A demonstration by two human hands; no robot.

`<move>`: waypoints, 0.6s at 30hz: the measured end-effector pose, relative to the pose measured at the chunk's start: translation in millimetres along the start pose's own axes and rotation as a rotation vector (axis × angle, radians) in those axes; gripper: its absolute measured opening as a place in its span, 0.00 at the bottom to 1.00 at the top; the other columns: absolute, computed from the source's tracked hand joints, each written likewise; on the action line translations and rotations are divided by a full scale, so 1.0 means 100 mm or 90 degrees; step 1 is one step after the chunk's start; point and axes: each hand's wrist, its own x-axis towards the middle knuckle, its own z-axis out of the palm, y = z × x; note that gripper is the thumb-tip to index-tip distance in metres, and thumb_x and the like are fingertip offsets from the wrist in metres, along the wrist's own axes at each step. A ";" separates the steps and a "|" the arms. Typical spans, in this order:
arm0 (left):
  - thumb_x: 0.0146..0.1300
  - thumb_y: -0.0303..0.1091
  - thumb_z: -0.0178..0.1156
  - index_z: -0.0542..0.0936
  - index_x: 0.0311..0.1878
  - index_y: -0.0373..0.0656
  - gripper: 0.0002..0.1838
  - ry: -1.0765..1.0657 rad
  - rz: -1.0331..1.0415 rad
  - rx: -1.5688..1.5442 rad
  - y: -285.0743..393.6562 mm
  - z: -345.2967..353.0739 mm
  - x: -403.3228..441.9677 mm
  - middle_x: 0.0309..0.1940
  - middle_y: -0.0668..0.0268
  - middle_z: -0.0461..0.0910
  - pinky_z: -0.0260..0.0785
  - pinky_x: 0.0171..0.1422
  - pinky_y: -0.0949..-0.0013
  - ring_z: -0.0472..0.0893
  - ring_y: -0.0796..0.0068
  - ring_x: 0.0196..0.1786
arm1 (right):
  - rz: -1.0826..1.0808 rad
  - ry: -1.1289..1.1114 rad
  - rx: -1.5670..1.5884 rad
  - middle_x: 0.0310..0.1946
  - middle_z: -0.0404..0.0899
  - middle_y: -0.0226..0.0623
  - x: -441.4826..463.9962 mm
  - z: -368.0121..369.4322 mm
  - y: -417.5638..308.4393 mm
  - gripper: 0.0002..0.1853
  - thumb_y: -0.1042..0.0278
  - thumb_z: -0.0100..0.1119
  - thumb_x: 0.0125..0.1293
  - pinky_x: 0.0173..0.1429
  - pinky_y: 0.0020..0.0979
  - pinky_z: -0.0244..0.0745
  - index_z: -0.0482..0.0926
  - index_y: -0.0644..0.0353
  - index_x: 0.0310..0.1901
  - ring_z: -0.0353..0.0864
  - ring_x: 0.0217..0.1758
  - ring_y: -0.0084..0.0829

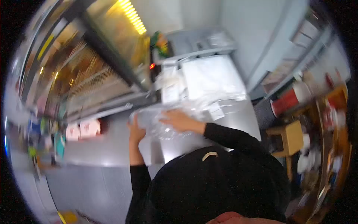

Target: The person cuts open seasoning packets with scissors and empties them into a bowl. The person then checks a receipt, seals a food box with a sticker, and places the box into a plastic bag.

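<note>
A crumpled sheet of clear plastic, perhaps a bag (154, 121), lies on the steel counter (112, 149) in front of me. My right hand (181, 120) rests on top of the plastic with its fingers spread. At the plastic's left edge is my left hand (136, 133), with a finger stretched upward and the thumb apart. Motion blur hides whether the left hand touches the plastic. More clear plastic surrounds a white stack of flat sheets or bags (210, 76) just beyond my right hand. A small white paper slip (216, 110) lies beside it.
A lit glass display cabinet (93, 71) with wire racks stands at the back left. Two small pink-white boxes (84, 130) sit below it on the counter. On the right, wooden shelving (320, 123) holds a cardboard box (291, 138) and a red-and-white roll or container (287, 102).
</note>
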 end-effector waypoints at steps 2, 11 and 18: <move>0.35 0.27 0.55 0.47 0.65 0.40 0.47 0.049 -0.042 -0.134 -0.11 0.15 0.04 0.60 0.48 0.57 0.28 0.70 0.54 0.48 0.49 0.66 | 0.066 -0.134 0.001 0.60 0.57 0.51 -0.09 0.19 0.06 0.35 0.68 0.62 0.40 0.62 0.43 0.55 0.66 0.53 0.56 0.57 0.63 0.47; 0.33 0.24 0.55 0.45 0.67 0.54 0.51 -0.066 -0.160 0.109 -0.21 0.23 0.19 0.61 0.32 0.37 0.41 0.68 0.53 0.45 0.38 0.64 | 0.157 -0.243 -0.014 0.61 0.54 0.54 0.07 -0.50 -0.07 0.37 0.64 0.61 0.39 0.66 0.42 0.49 0.64 0.54 0.57 0.50 0.67 0.48; 0.32 0.30 0.61 0.48 0.66 0.61 0.52 -0.147 -0.238 0.071 0.20 0.06 0.04 0.62 0.33 0.33 0.45 0.67 0.52 0.42 0.40 0.66 | 0.134 -0.066 0.111 0.36 0.72 0.46 -0.13 0.11 -0.21 0.13 0.68 0.54 0.46 0.50 0.41 0.66 0.75 0.61 0.36 0.69 0.47 0.46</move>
